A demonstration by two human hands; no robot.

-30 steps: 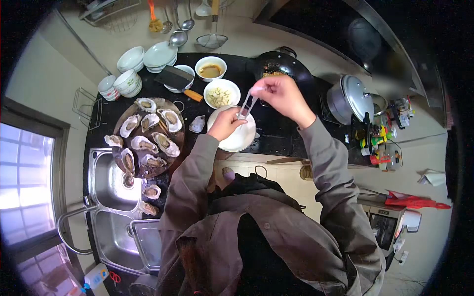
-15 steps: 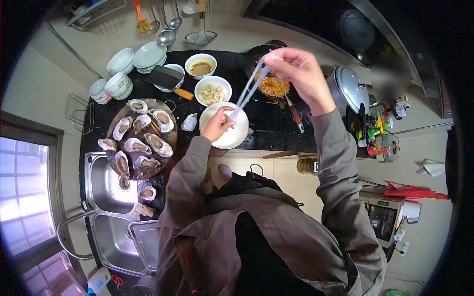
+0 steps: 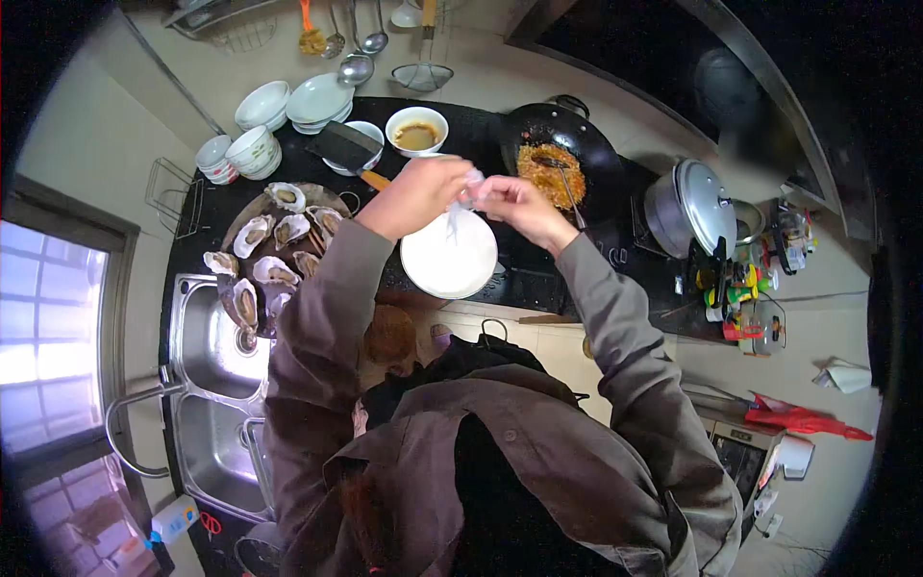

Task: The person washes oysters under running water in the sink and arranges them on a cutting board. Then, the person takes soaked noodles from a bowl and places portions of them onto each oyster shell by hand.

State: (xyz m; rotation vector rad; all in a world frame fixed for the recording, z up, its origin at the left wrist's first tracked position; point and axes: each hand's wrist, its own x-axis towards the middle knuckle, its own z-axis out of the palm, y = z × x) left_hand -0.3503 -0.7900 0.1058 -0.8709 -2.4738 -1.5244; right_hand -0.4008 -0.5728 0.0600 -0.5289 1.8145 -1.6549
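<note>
My left hand (image 3: 430, 193) and my right hand (image 3: 520, 206) meet above a white bowl (image 3: 481, 274). Between their closed fingers is a bunched strand of whitish, translucent noodles (image 3: 453, 219), whose lower part hangs down into the bowl. Pale liquid seems to fill the bowl, though its contents are hard to make out. Behind my left forearm, opened oysters (image 3: 253, 234) in their shells lie on a round wooden board (image 3: 255, 207). My left hand and sleeve hide part of the board and the bowl of garlic cloves.
A wok (image 3: 601, 159) with golden minced food and a spatula (image 3: 574, 209) stands at back right, beside a lidded pot (image 3: 688, 210). Behind my hands are a bowl of brown sauce (image 3: 417, 131) and a cleaver (image 3: 348, 146). A double sink (image 3: 213, 332) lies left.
My right hand has come down and left from high above the bowl, folding the stretched noodles. My left hand has risen to meet it. The view has shifted slightly.
</note>
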